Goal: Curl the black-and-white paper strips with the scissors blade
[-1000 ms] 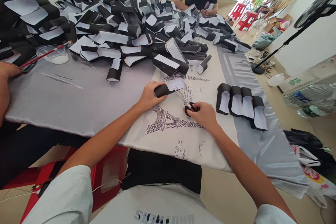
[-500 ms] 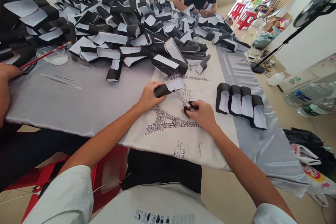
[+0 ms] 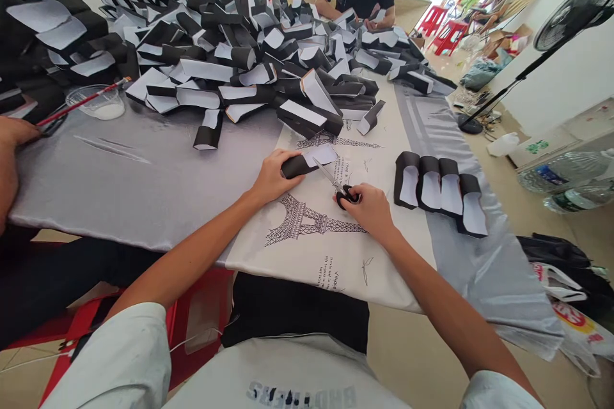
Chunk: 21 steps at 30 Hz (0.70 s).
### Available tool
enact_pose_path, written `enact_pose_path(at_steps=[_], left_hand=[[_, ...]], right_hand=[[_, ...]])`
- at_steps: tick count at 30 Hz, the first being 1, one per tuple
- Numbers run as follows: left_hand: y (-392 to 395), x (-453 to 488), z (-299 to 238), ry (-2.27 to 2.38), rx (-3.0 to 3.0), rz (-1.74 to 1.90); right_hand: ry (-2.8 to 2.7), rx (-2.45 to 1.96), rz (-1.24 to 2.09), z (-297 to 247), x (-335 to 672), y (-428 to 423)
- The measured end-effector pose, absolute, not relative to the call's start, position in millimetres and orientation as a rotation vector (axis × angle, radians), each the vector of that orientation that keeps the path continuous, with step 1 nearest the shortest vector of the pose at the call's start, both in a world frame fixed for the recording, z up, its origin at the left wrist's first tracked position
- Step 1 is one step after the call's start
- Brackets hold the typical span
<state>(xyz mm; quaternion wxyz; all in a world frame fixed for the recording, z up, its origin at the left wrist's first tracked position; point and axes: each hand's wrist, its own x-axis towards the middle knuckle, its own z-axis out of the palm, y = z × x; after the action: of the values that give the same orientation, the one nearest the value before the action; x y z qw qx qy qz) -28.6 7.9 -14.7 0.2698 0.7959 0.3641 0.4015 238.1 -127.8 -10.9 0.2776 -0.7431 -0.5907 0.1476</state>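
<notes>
My left hand (image 3: 277,174) grips a folded black-and-white paper piece (image 3: 320,154) by its black end, with the white face turned up and pointing right. In my right hand (image 3: 371,208) are scissors (image 3: 346,194) with black handles, fingers through the loops. Their blades reach up and left to the edge of the white face; whether they cut into it I cannot tell. Both hands are over the cream cloth (image 3: 384,255) printed with towers. To the right of my right hand lies a short row of several similar black-and-white paper pieces (image 3: 440,182).
A big heap of black-and-white paper pieces (image 3: 230,64) covers the far side of the table. At left are a clear bowl (image 3: 108,105) with a red brush (image 3: 81,101) across it and a co-worker's hand (image 3: 16,131). A black fan (image 3: 570,13) stands at right.
The scissors have shut somewhat: the handle loops are closer together and the blades nearer each other. My left hand and the paper piece have hardly moved.
</notes>
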Motion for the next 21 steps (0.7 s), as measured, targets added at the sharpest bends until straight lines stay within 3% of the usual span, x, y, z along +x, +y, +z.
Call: enact_pose_path(at_steps=[21], left_hand=[[8.7,-30.1,-17.3,0.952,2.138,1.109]], right_hand=[[-1.562,-1.916,0.373,-6.9,236.3,-131.4]])
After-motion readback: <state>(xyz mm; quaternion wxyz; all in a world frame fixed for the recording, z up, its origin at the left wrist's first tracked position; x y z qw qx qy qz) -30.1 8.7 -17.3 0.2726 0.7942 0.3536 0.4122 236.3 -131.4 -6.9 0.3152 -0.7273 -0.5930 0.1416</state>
